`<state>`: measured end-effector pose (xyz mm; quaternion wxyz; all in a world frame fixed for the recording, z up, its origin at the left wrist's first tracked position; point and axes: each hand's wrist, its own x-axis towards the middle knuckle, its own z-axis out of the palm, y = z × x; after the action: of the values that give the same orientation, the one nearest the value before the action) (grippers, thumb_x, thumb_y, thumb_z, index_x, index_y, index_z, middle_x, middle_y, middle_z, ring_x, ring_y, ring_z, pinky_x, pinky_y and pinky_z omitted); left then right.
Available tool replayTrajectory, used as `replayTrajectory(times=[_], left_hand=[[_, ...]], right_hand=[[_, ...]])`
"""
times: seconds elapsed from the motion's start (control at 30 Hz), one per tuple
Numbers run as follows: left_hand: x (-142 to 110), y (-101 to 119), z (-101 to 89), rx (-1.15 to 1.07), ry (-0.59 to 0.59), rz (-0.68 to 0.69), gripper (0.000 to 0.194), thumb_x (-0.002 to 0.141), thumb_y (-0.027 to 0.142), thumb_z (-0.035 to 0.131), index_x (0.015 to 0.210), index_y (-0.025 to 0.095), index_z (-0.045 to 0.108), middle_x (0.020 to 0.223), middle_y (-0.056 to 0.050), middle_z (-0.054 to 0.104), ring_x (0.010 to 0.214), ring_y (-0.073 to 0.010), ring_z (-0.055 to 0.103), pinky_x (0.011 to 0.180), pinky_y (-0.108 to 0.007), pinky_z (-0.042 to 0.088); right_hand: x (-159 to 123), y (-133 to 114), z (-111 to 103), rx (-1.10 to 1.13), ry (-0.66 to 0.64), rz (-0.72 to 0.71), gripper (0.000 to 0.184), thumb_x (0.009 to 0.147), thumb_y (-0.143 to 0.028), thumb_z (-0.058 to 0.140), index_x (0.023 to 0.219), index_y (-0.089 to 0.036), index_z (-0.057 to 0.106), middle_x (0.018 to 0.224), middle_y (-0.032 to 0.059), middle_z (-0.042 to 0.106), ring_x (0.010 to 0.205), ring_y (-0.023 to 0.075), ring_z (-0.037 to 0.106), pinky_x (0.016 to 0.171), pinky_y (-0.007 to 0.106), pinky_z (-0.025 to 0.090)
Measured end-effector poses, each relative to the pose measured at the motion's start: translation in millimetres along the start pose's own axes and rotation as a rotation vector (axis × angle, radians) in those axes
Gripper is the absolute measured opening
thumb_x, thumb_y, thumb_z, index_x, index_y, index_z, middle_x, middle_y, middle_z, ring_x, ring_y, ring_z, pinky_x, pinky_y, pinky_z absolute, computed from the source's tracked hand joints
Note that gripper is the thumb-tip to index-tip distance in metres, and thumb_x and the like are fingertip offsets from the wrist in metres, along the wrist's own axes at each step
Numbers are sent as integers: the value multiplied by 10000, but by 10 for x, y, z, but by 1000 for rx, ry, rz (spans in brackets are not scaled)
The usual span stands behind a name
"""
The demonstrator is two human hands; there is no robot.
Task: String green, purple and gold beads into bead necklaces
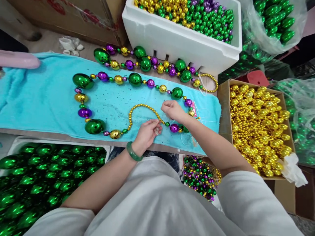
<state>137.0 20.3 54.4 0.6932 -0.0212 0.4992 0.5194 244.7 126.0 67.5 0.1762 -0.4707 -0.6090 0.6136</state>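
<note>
A long string of shiny green, purple and gold beads lies in a loop on the turquoise towel. My left hand, with a green bangle at its wrist, is closed in a pinch on the strand of small gold beads near its right end. Just beyond that end sit a small green bead and a purple bead. Slightly above and to the right, my right hand is also pinched closed. Whatever its fingertips grip is hidden or too thin to see.
Another bead string lies along the towel's far edge, before a white foam box of small beads. A carton of gold beads stands at right. Large green beads fill a tray at lower left. Mixed beads lie below the table.
</note>
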Motion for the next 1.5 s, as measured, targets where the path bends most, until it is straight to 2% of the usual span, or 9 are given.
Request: replayTrajectory(times=[0.17,0.4,0.53,0.67,0.8,0.97,1.17,1.33,1.5], left_hand=[[74,107,56,144,-54,-54,111,839,73,595,734,63,631,595,-35,580,505,-90,540,463,-194,418],[21,36,48,-86,29,42,183,881,62,542,708,107,578,588,1,550,492,-73,525,458,-177,429],[-24,-1,32,-117,32,-85,219,887,29,515,687,93,577,609,-25,575,518,-77,551,493,-177,470],[-10,51,18,-70,-28,-220,214,868,-9,518,689,69,605,625,-43,595,513,-64,536,498,-162,475],[1,80,6,14,-75,-239,185,820,-31,561,677,63,630,670,-62,634,506,-50,508,491,-153,456],[20,43,-41,158,-150,-112,64,693,28,723,663,60,677,686,-77,657,536,-78,532,509,-190,441],[86,-15,-90,330,-108,136,149,579,127,824,684,123,719,608,-11,614,528,-80,475,535,-209,378],[91,-3,-111,492,-136,292,112,626,209,790,647,148,699,615,-2,595,564,-94,438,545,-213,334],[59,10,-40,478,-220,373,92,688,239,713,674,172,651,622,15,563,604,-115,437,559,-214,328]], right_hand=[[-75,-119,-8,-37,-42,-59,206,751,-239,494,580,-205,385,456,-90,287,413,52,271,420,207,205],[-116,-117,-11,63,8,-63,212,757,-239,510,587,-213,387,454,-88,308,398,56,285,399,199,224],[-112,-98,8,139,31,1,219,764,-214,512,597,-224,370,419,-98,287,357,61,279,357,196,224],[-91,-145,42,186,24,23,225,770,-181,505,596,-224,369,404,-101,305,332,60,268,329,195,219],[-77,-195,38,210,20,24,223,774,-168,504,598,-223,378,399,-98,315,330,63,277,327,192,216],[-111,-187,18,210,31,39,227,783,-148,485,600,-223,374,396,-90,323,342,72,272,330,196,215],[-172,-210,24,177,8,-31,239,801,-139,465,586,-217,396,406,-79,342,346,81,295,331,208,253],[-151,-217,24,202,-1,-33,195,763,-200,499,598,-221,397,399,-92,323,336,70,270,329,204,226],[-92,-213,-1,219,19,-28,239,727,-286,573,593,-220,386,395,-103,334,323,54,267,327,187,222]])
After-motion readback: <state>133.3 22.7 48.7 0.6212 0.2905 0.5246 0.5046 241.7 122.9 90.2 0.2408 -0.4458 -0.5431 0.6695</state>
